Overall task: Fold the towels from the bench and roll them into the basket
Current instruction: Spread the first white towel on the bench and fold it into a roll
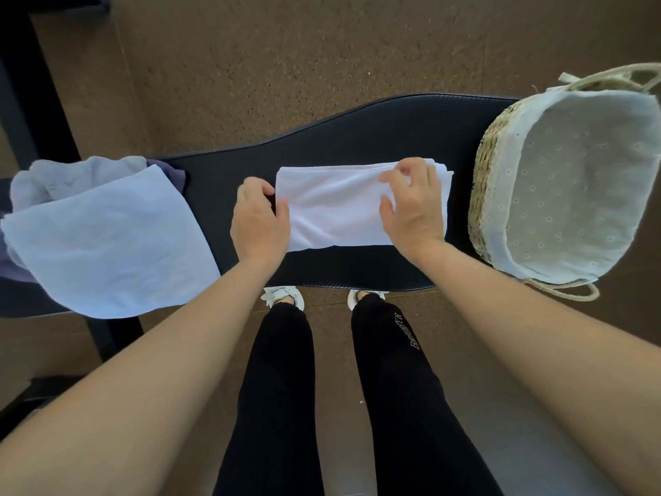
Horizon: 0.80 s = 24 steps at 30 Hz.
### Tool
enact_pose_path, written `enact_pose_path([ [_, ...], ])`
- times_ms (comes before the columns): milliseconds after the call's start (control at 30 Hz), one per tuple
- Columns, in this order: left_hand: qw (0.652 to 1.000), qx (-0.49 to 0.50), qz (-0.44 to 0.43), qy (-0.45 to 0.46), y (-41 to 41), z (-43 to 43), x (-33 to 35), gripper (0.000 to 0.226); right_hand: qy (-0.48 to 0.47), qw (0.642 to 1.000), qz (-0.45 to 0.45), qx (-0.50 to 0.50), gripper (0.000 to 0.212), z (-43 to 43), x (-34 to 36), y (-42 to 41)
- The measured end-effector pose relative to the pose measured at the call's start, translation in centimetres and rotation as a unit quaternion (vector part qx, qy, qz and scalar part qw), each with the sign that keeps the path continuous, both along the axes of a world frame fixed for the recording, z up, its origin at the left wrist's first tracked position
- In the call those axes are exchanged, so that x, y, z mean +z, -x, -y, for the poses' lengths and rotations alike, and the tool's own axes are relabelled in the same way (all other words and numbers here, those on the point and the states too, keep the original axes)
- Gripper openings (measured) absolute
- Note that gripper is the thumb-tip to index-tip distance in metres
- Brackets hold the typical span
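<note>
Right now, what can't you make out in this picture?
Head view:
- Pile: how many towels it holds; the top one covers the rest and the left edge cuts it.
- Basket: its far side is cut by the right edge.
- Right hand: pinching or only pressing the towel.

A long counter (357, 137) runs from left to right. A folded towel (339, 209) lies flat on the middle of it. A pile of towels (107, 238) sits on the left end of the counter, well apart from the folded towel, and part of the pile hangs over the near edge. A basket (486, 180) stands at the right end, just beside the folded towel; its right side may stick out past the end of the counter, but that is hard to tell. The left hand (259, 223) holds the left end of the folded towel. The right hand (411, 205) rests on top of its right part. The person's feet (284, 297) are on the floor (286, 66), just under the counter's near edge
</note>
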State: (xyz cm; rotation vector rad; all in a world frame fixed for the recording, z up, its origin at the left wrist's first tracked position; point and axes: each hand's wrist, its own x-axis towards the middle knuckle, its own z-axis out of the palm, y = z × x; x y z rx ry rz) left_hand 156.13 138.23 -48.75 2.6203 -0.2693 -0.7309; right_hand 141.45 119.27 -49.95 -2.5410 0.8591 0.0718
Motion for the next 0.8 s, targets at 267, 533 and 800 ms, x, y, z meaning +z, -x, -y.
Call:
enact_pose_path([
  [267, 0.861, -0.508, 0.015, 0.023, 2.5, 2.8, -1.2, 0.078, -0.064, 0.960, -0.234, 0.142, 0.086, -0.9, 0.5, 2.5],
  [533, 0.886, -0.442, 0.000, -0.138, 2.5, 5.6, -2.4, 0.089, -0.089, 0.963, -0.137, -0.213, 0.068, 1.3, 0.6, 3.7],
  [800, 0.895, -0.414, 0.024, -0.168, 3.1, 5.6, -2.5, 0.114, -0.320, 0.839, -0.102, -0.429, 0.050, 3.0, 0.9, 3.4],
])
